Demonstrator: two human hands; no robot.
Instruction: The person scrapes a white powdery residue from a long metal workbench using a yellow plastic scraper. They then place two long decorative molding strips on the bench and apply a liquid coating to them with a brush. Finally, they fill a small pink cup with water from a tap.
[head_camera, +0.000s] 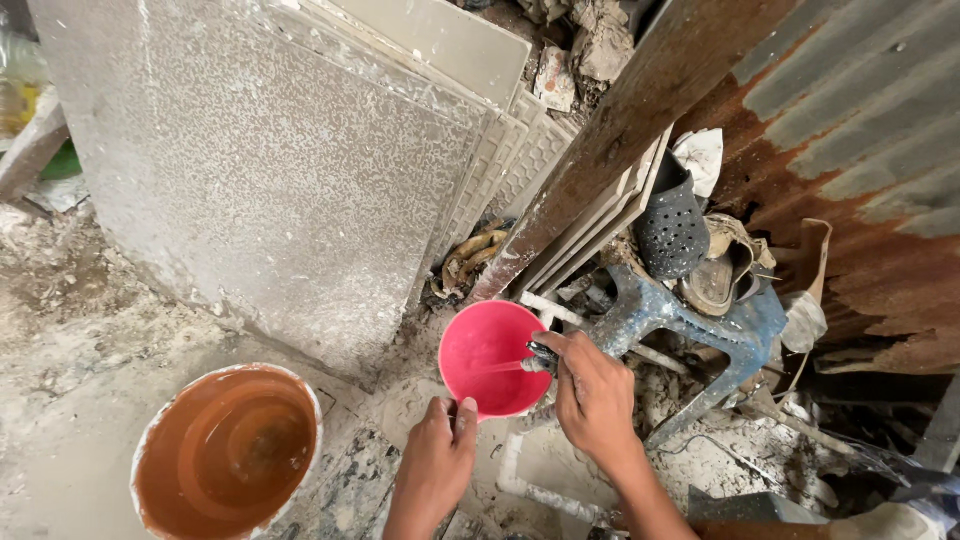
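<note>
My left hand (440, 455) grips the near rim of a pink plastic bowl (480, 345) and tilts it up toward me. My right hand (592, 395) holds a small dark tap (541, 357) at the bowl's right rim. A thin stream of water runs from the tap across the inside of the bowl. A white pipe (530, 485) runs along the ground below both hands.
A bucket of brown water (228, 450) stands at the lower left. Large grey tiles (270, 170) lean against the wall behind. A wooden beam (640, 110), a blue plastic stool (690, 325), worn shoes and a rusty corrugated sheet (860, 150) crowd the right.
</note>
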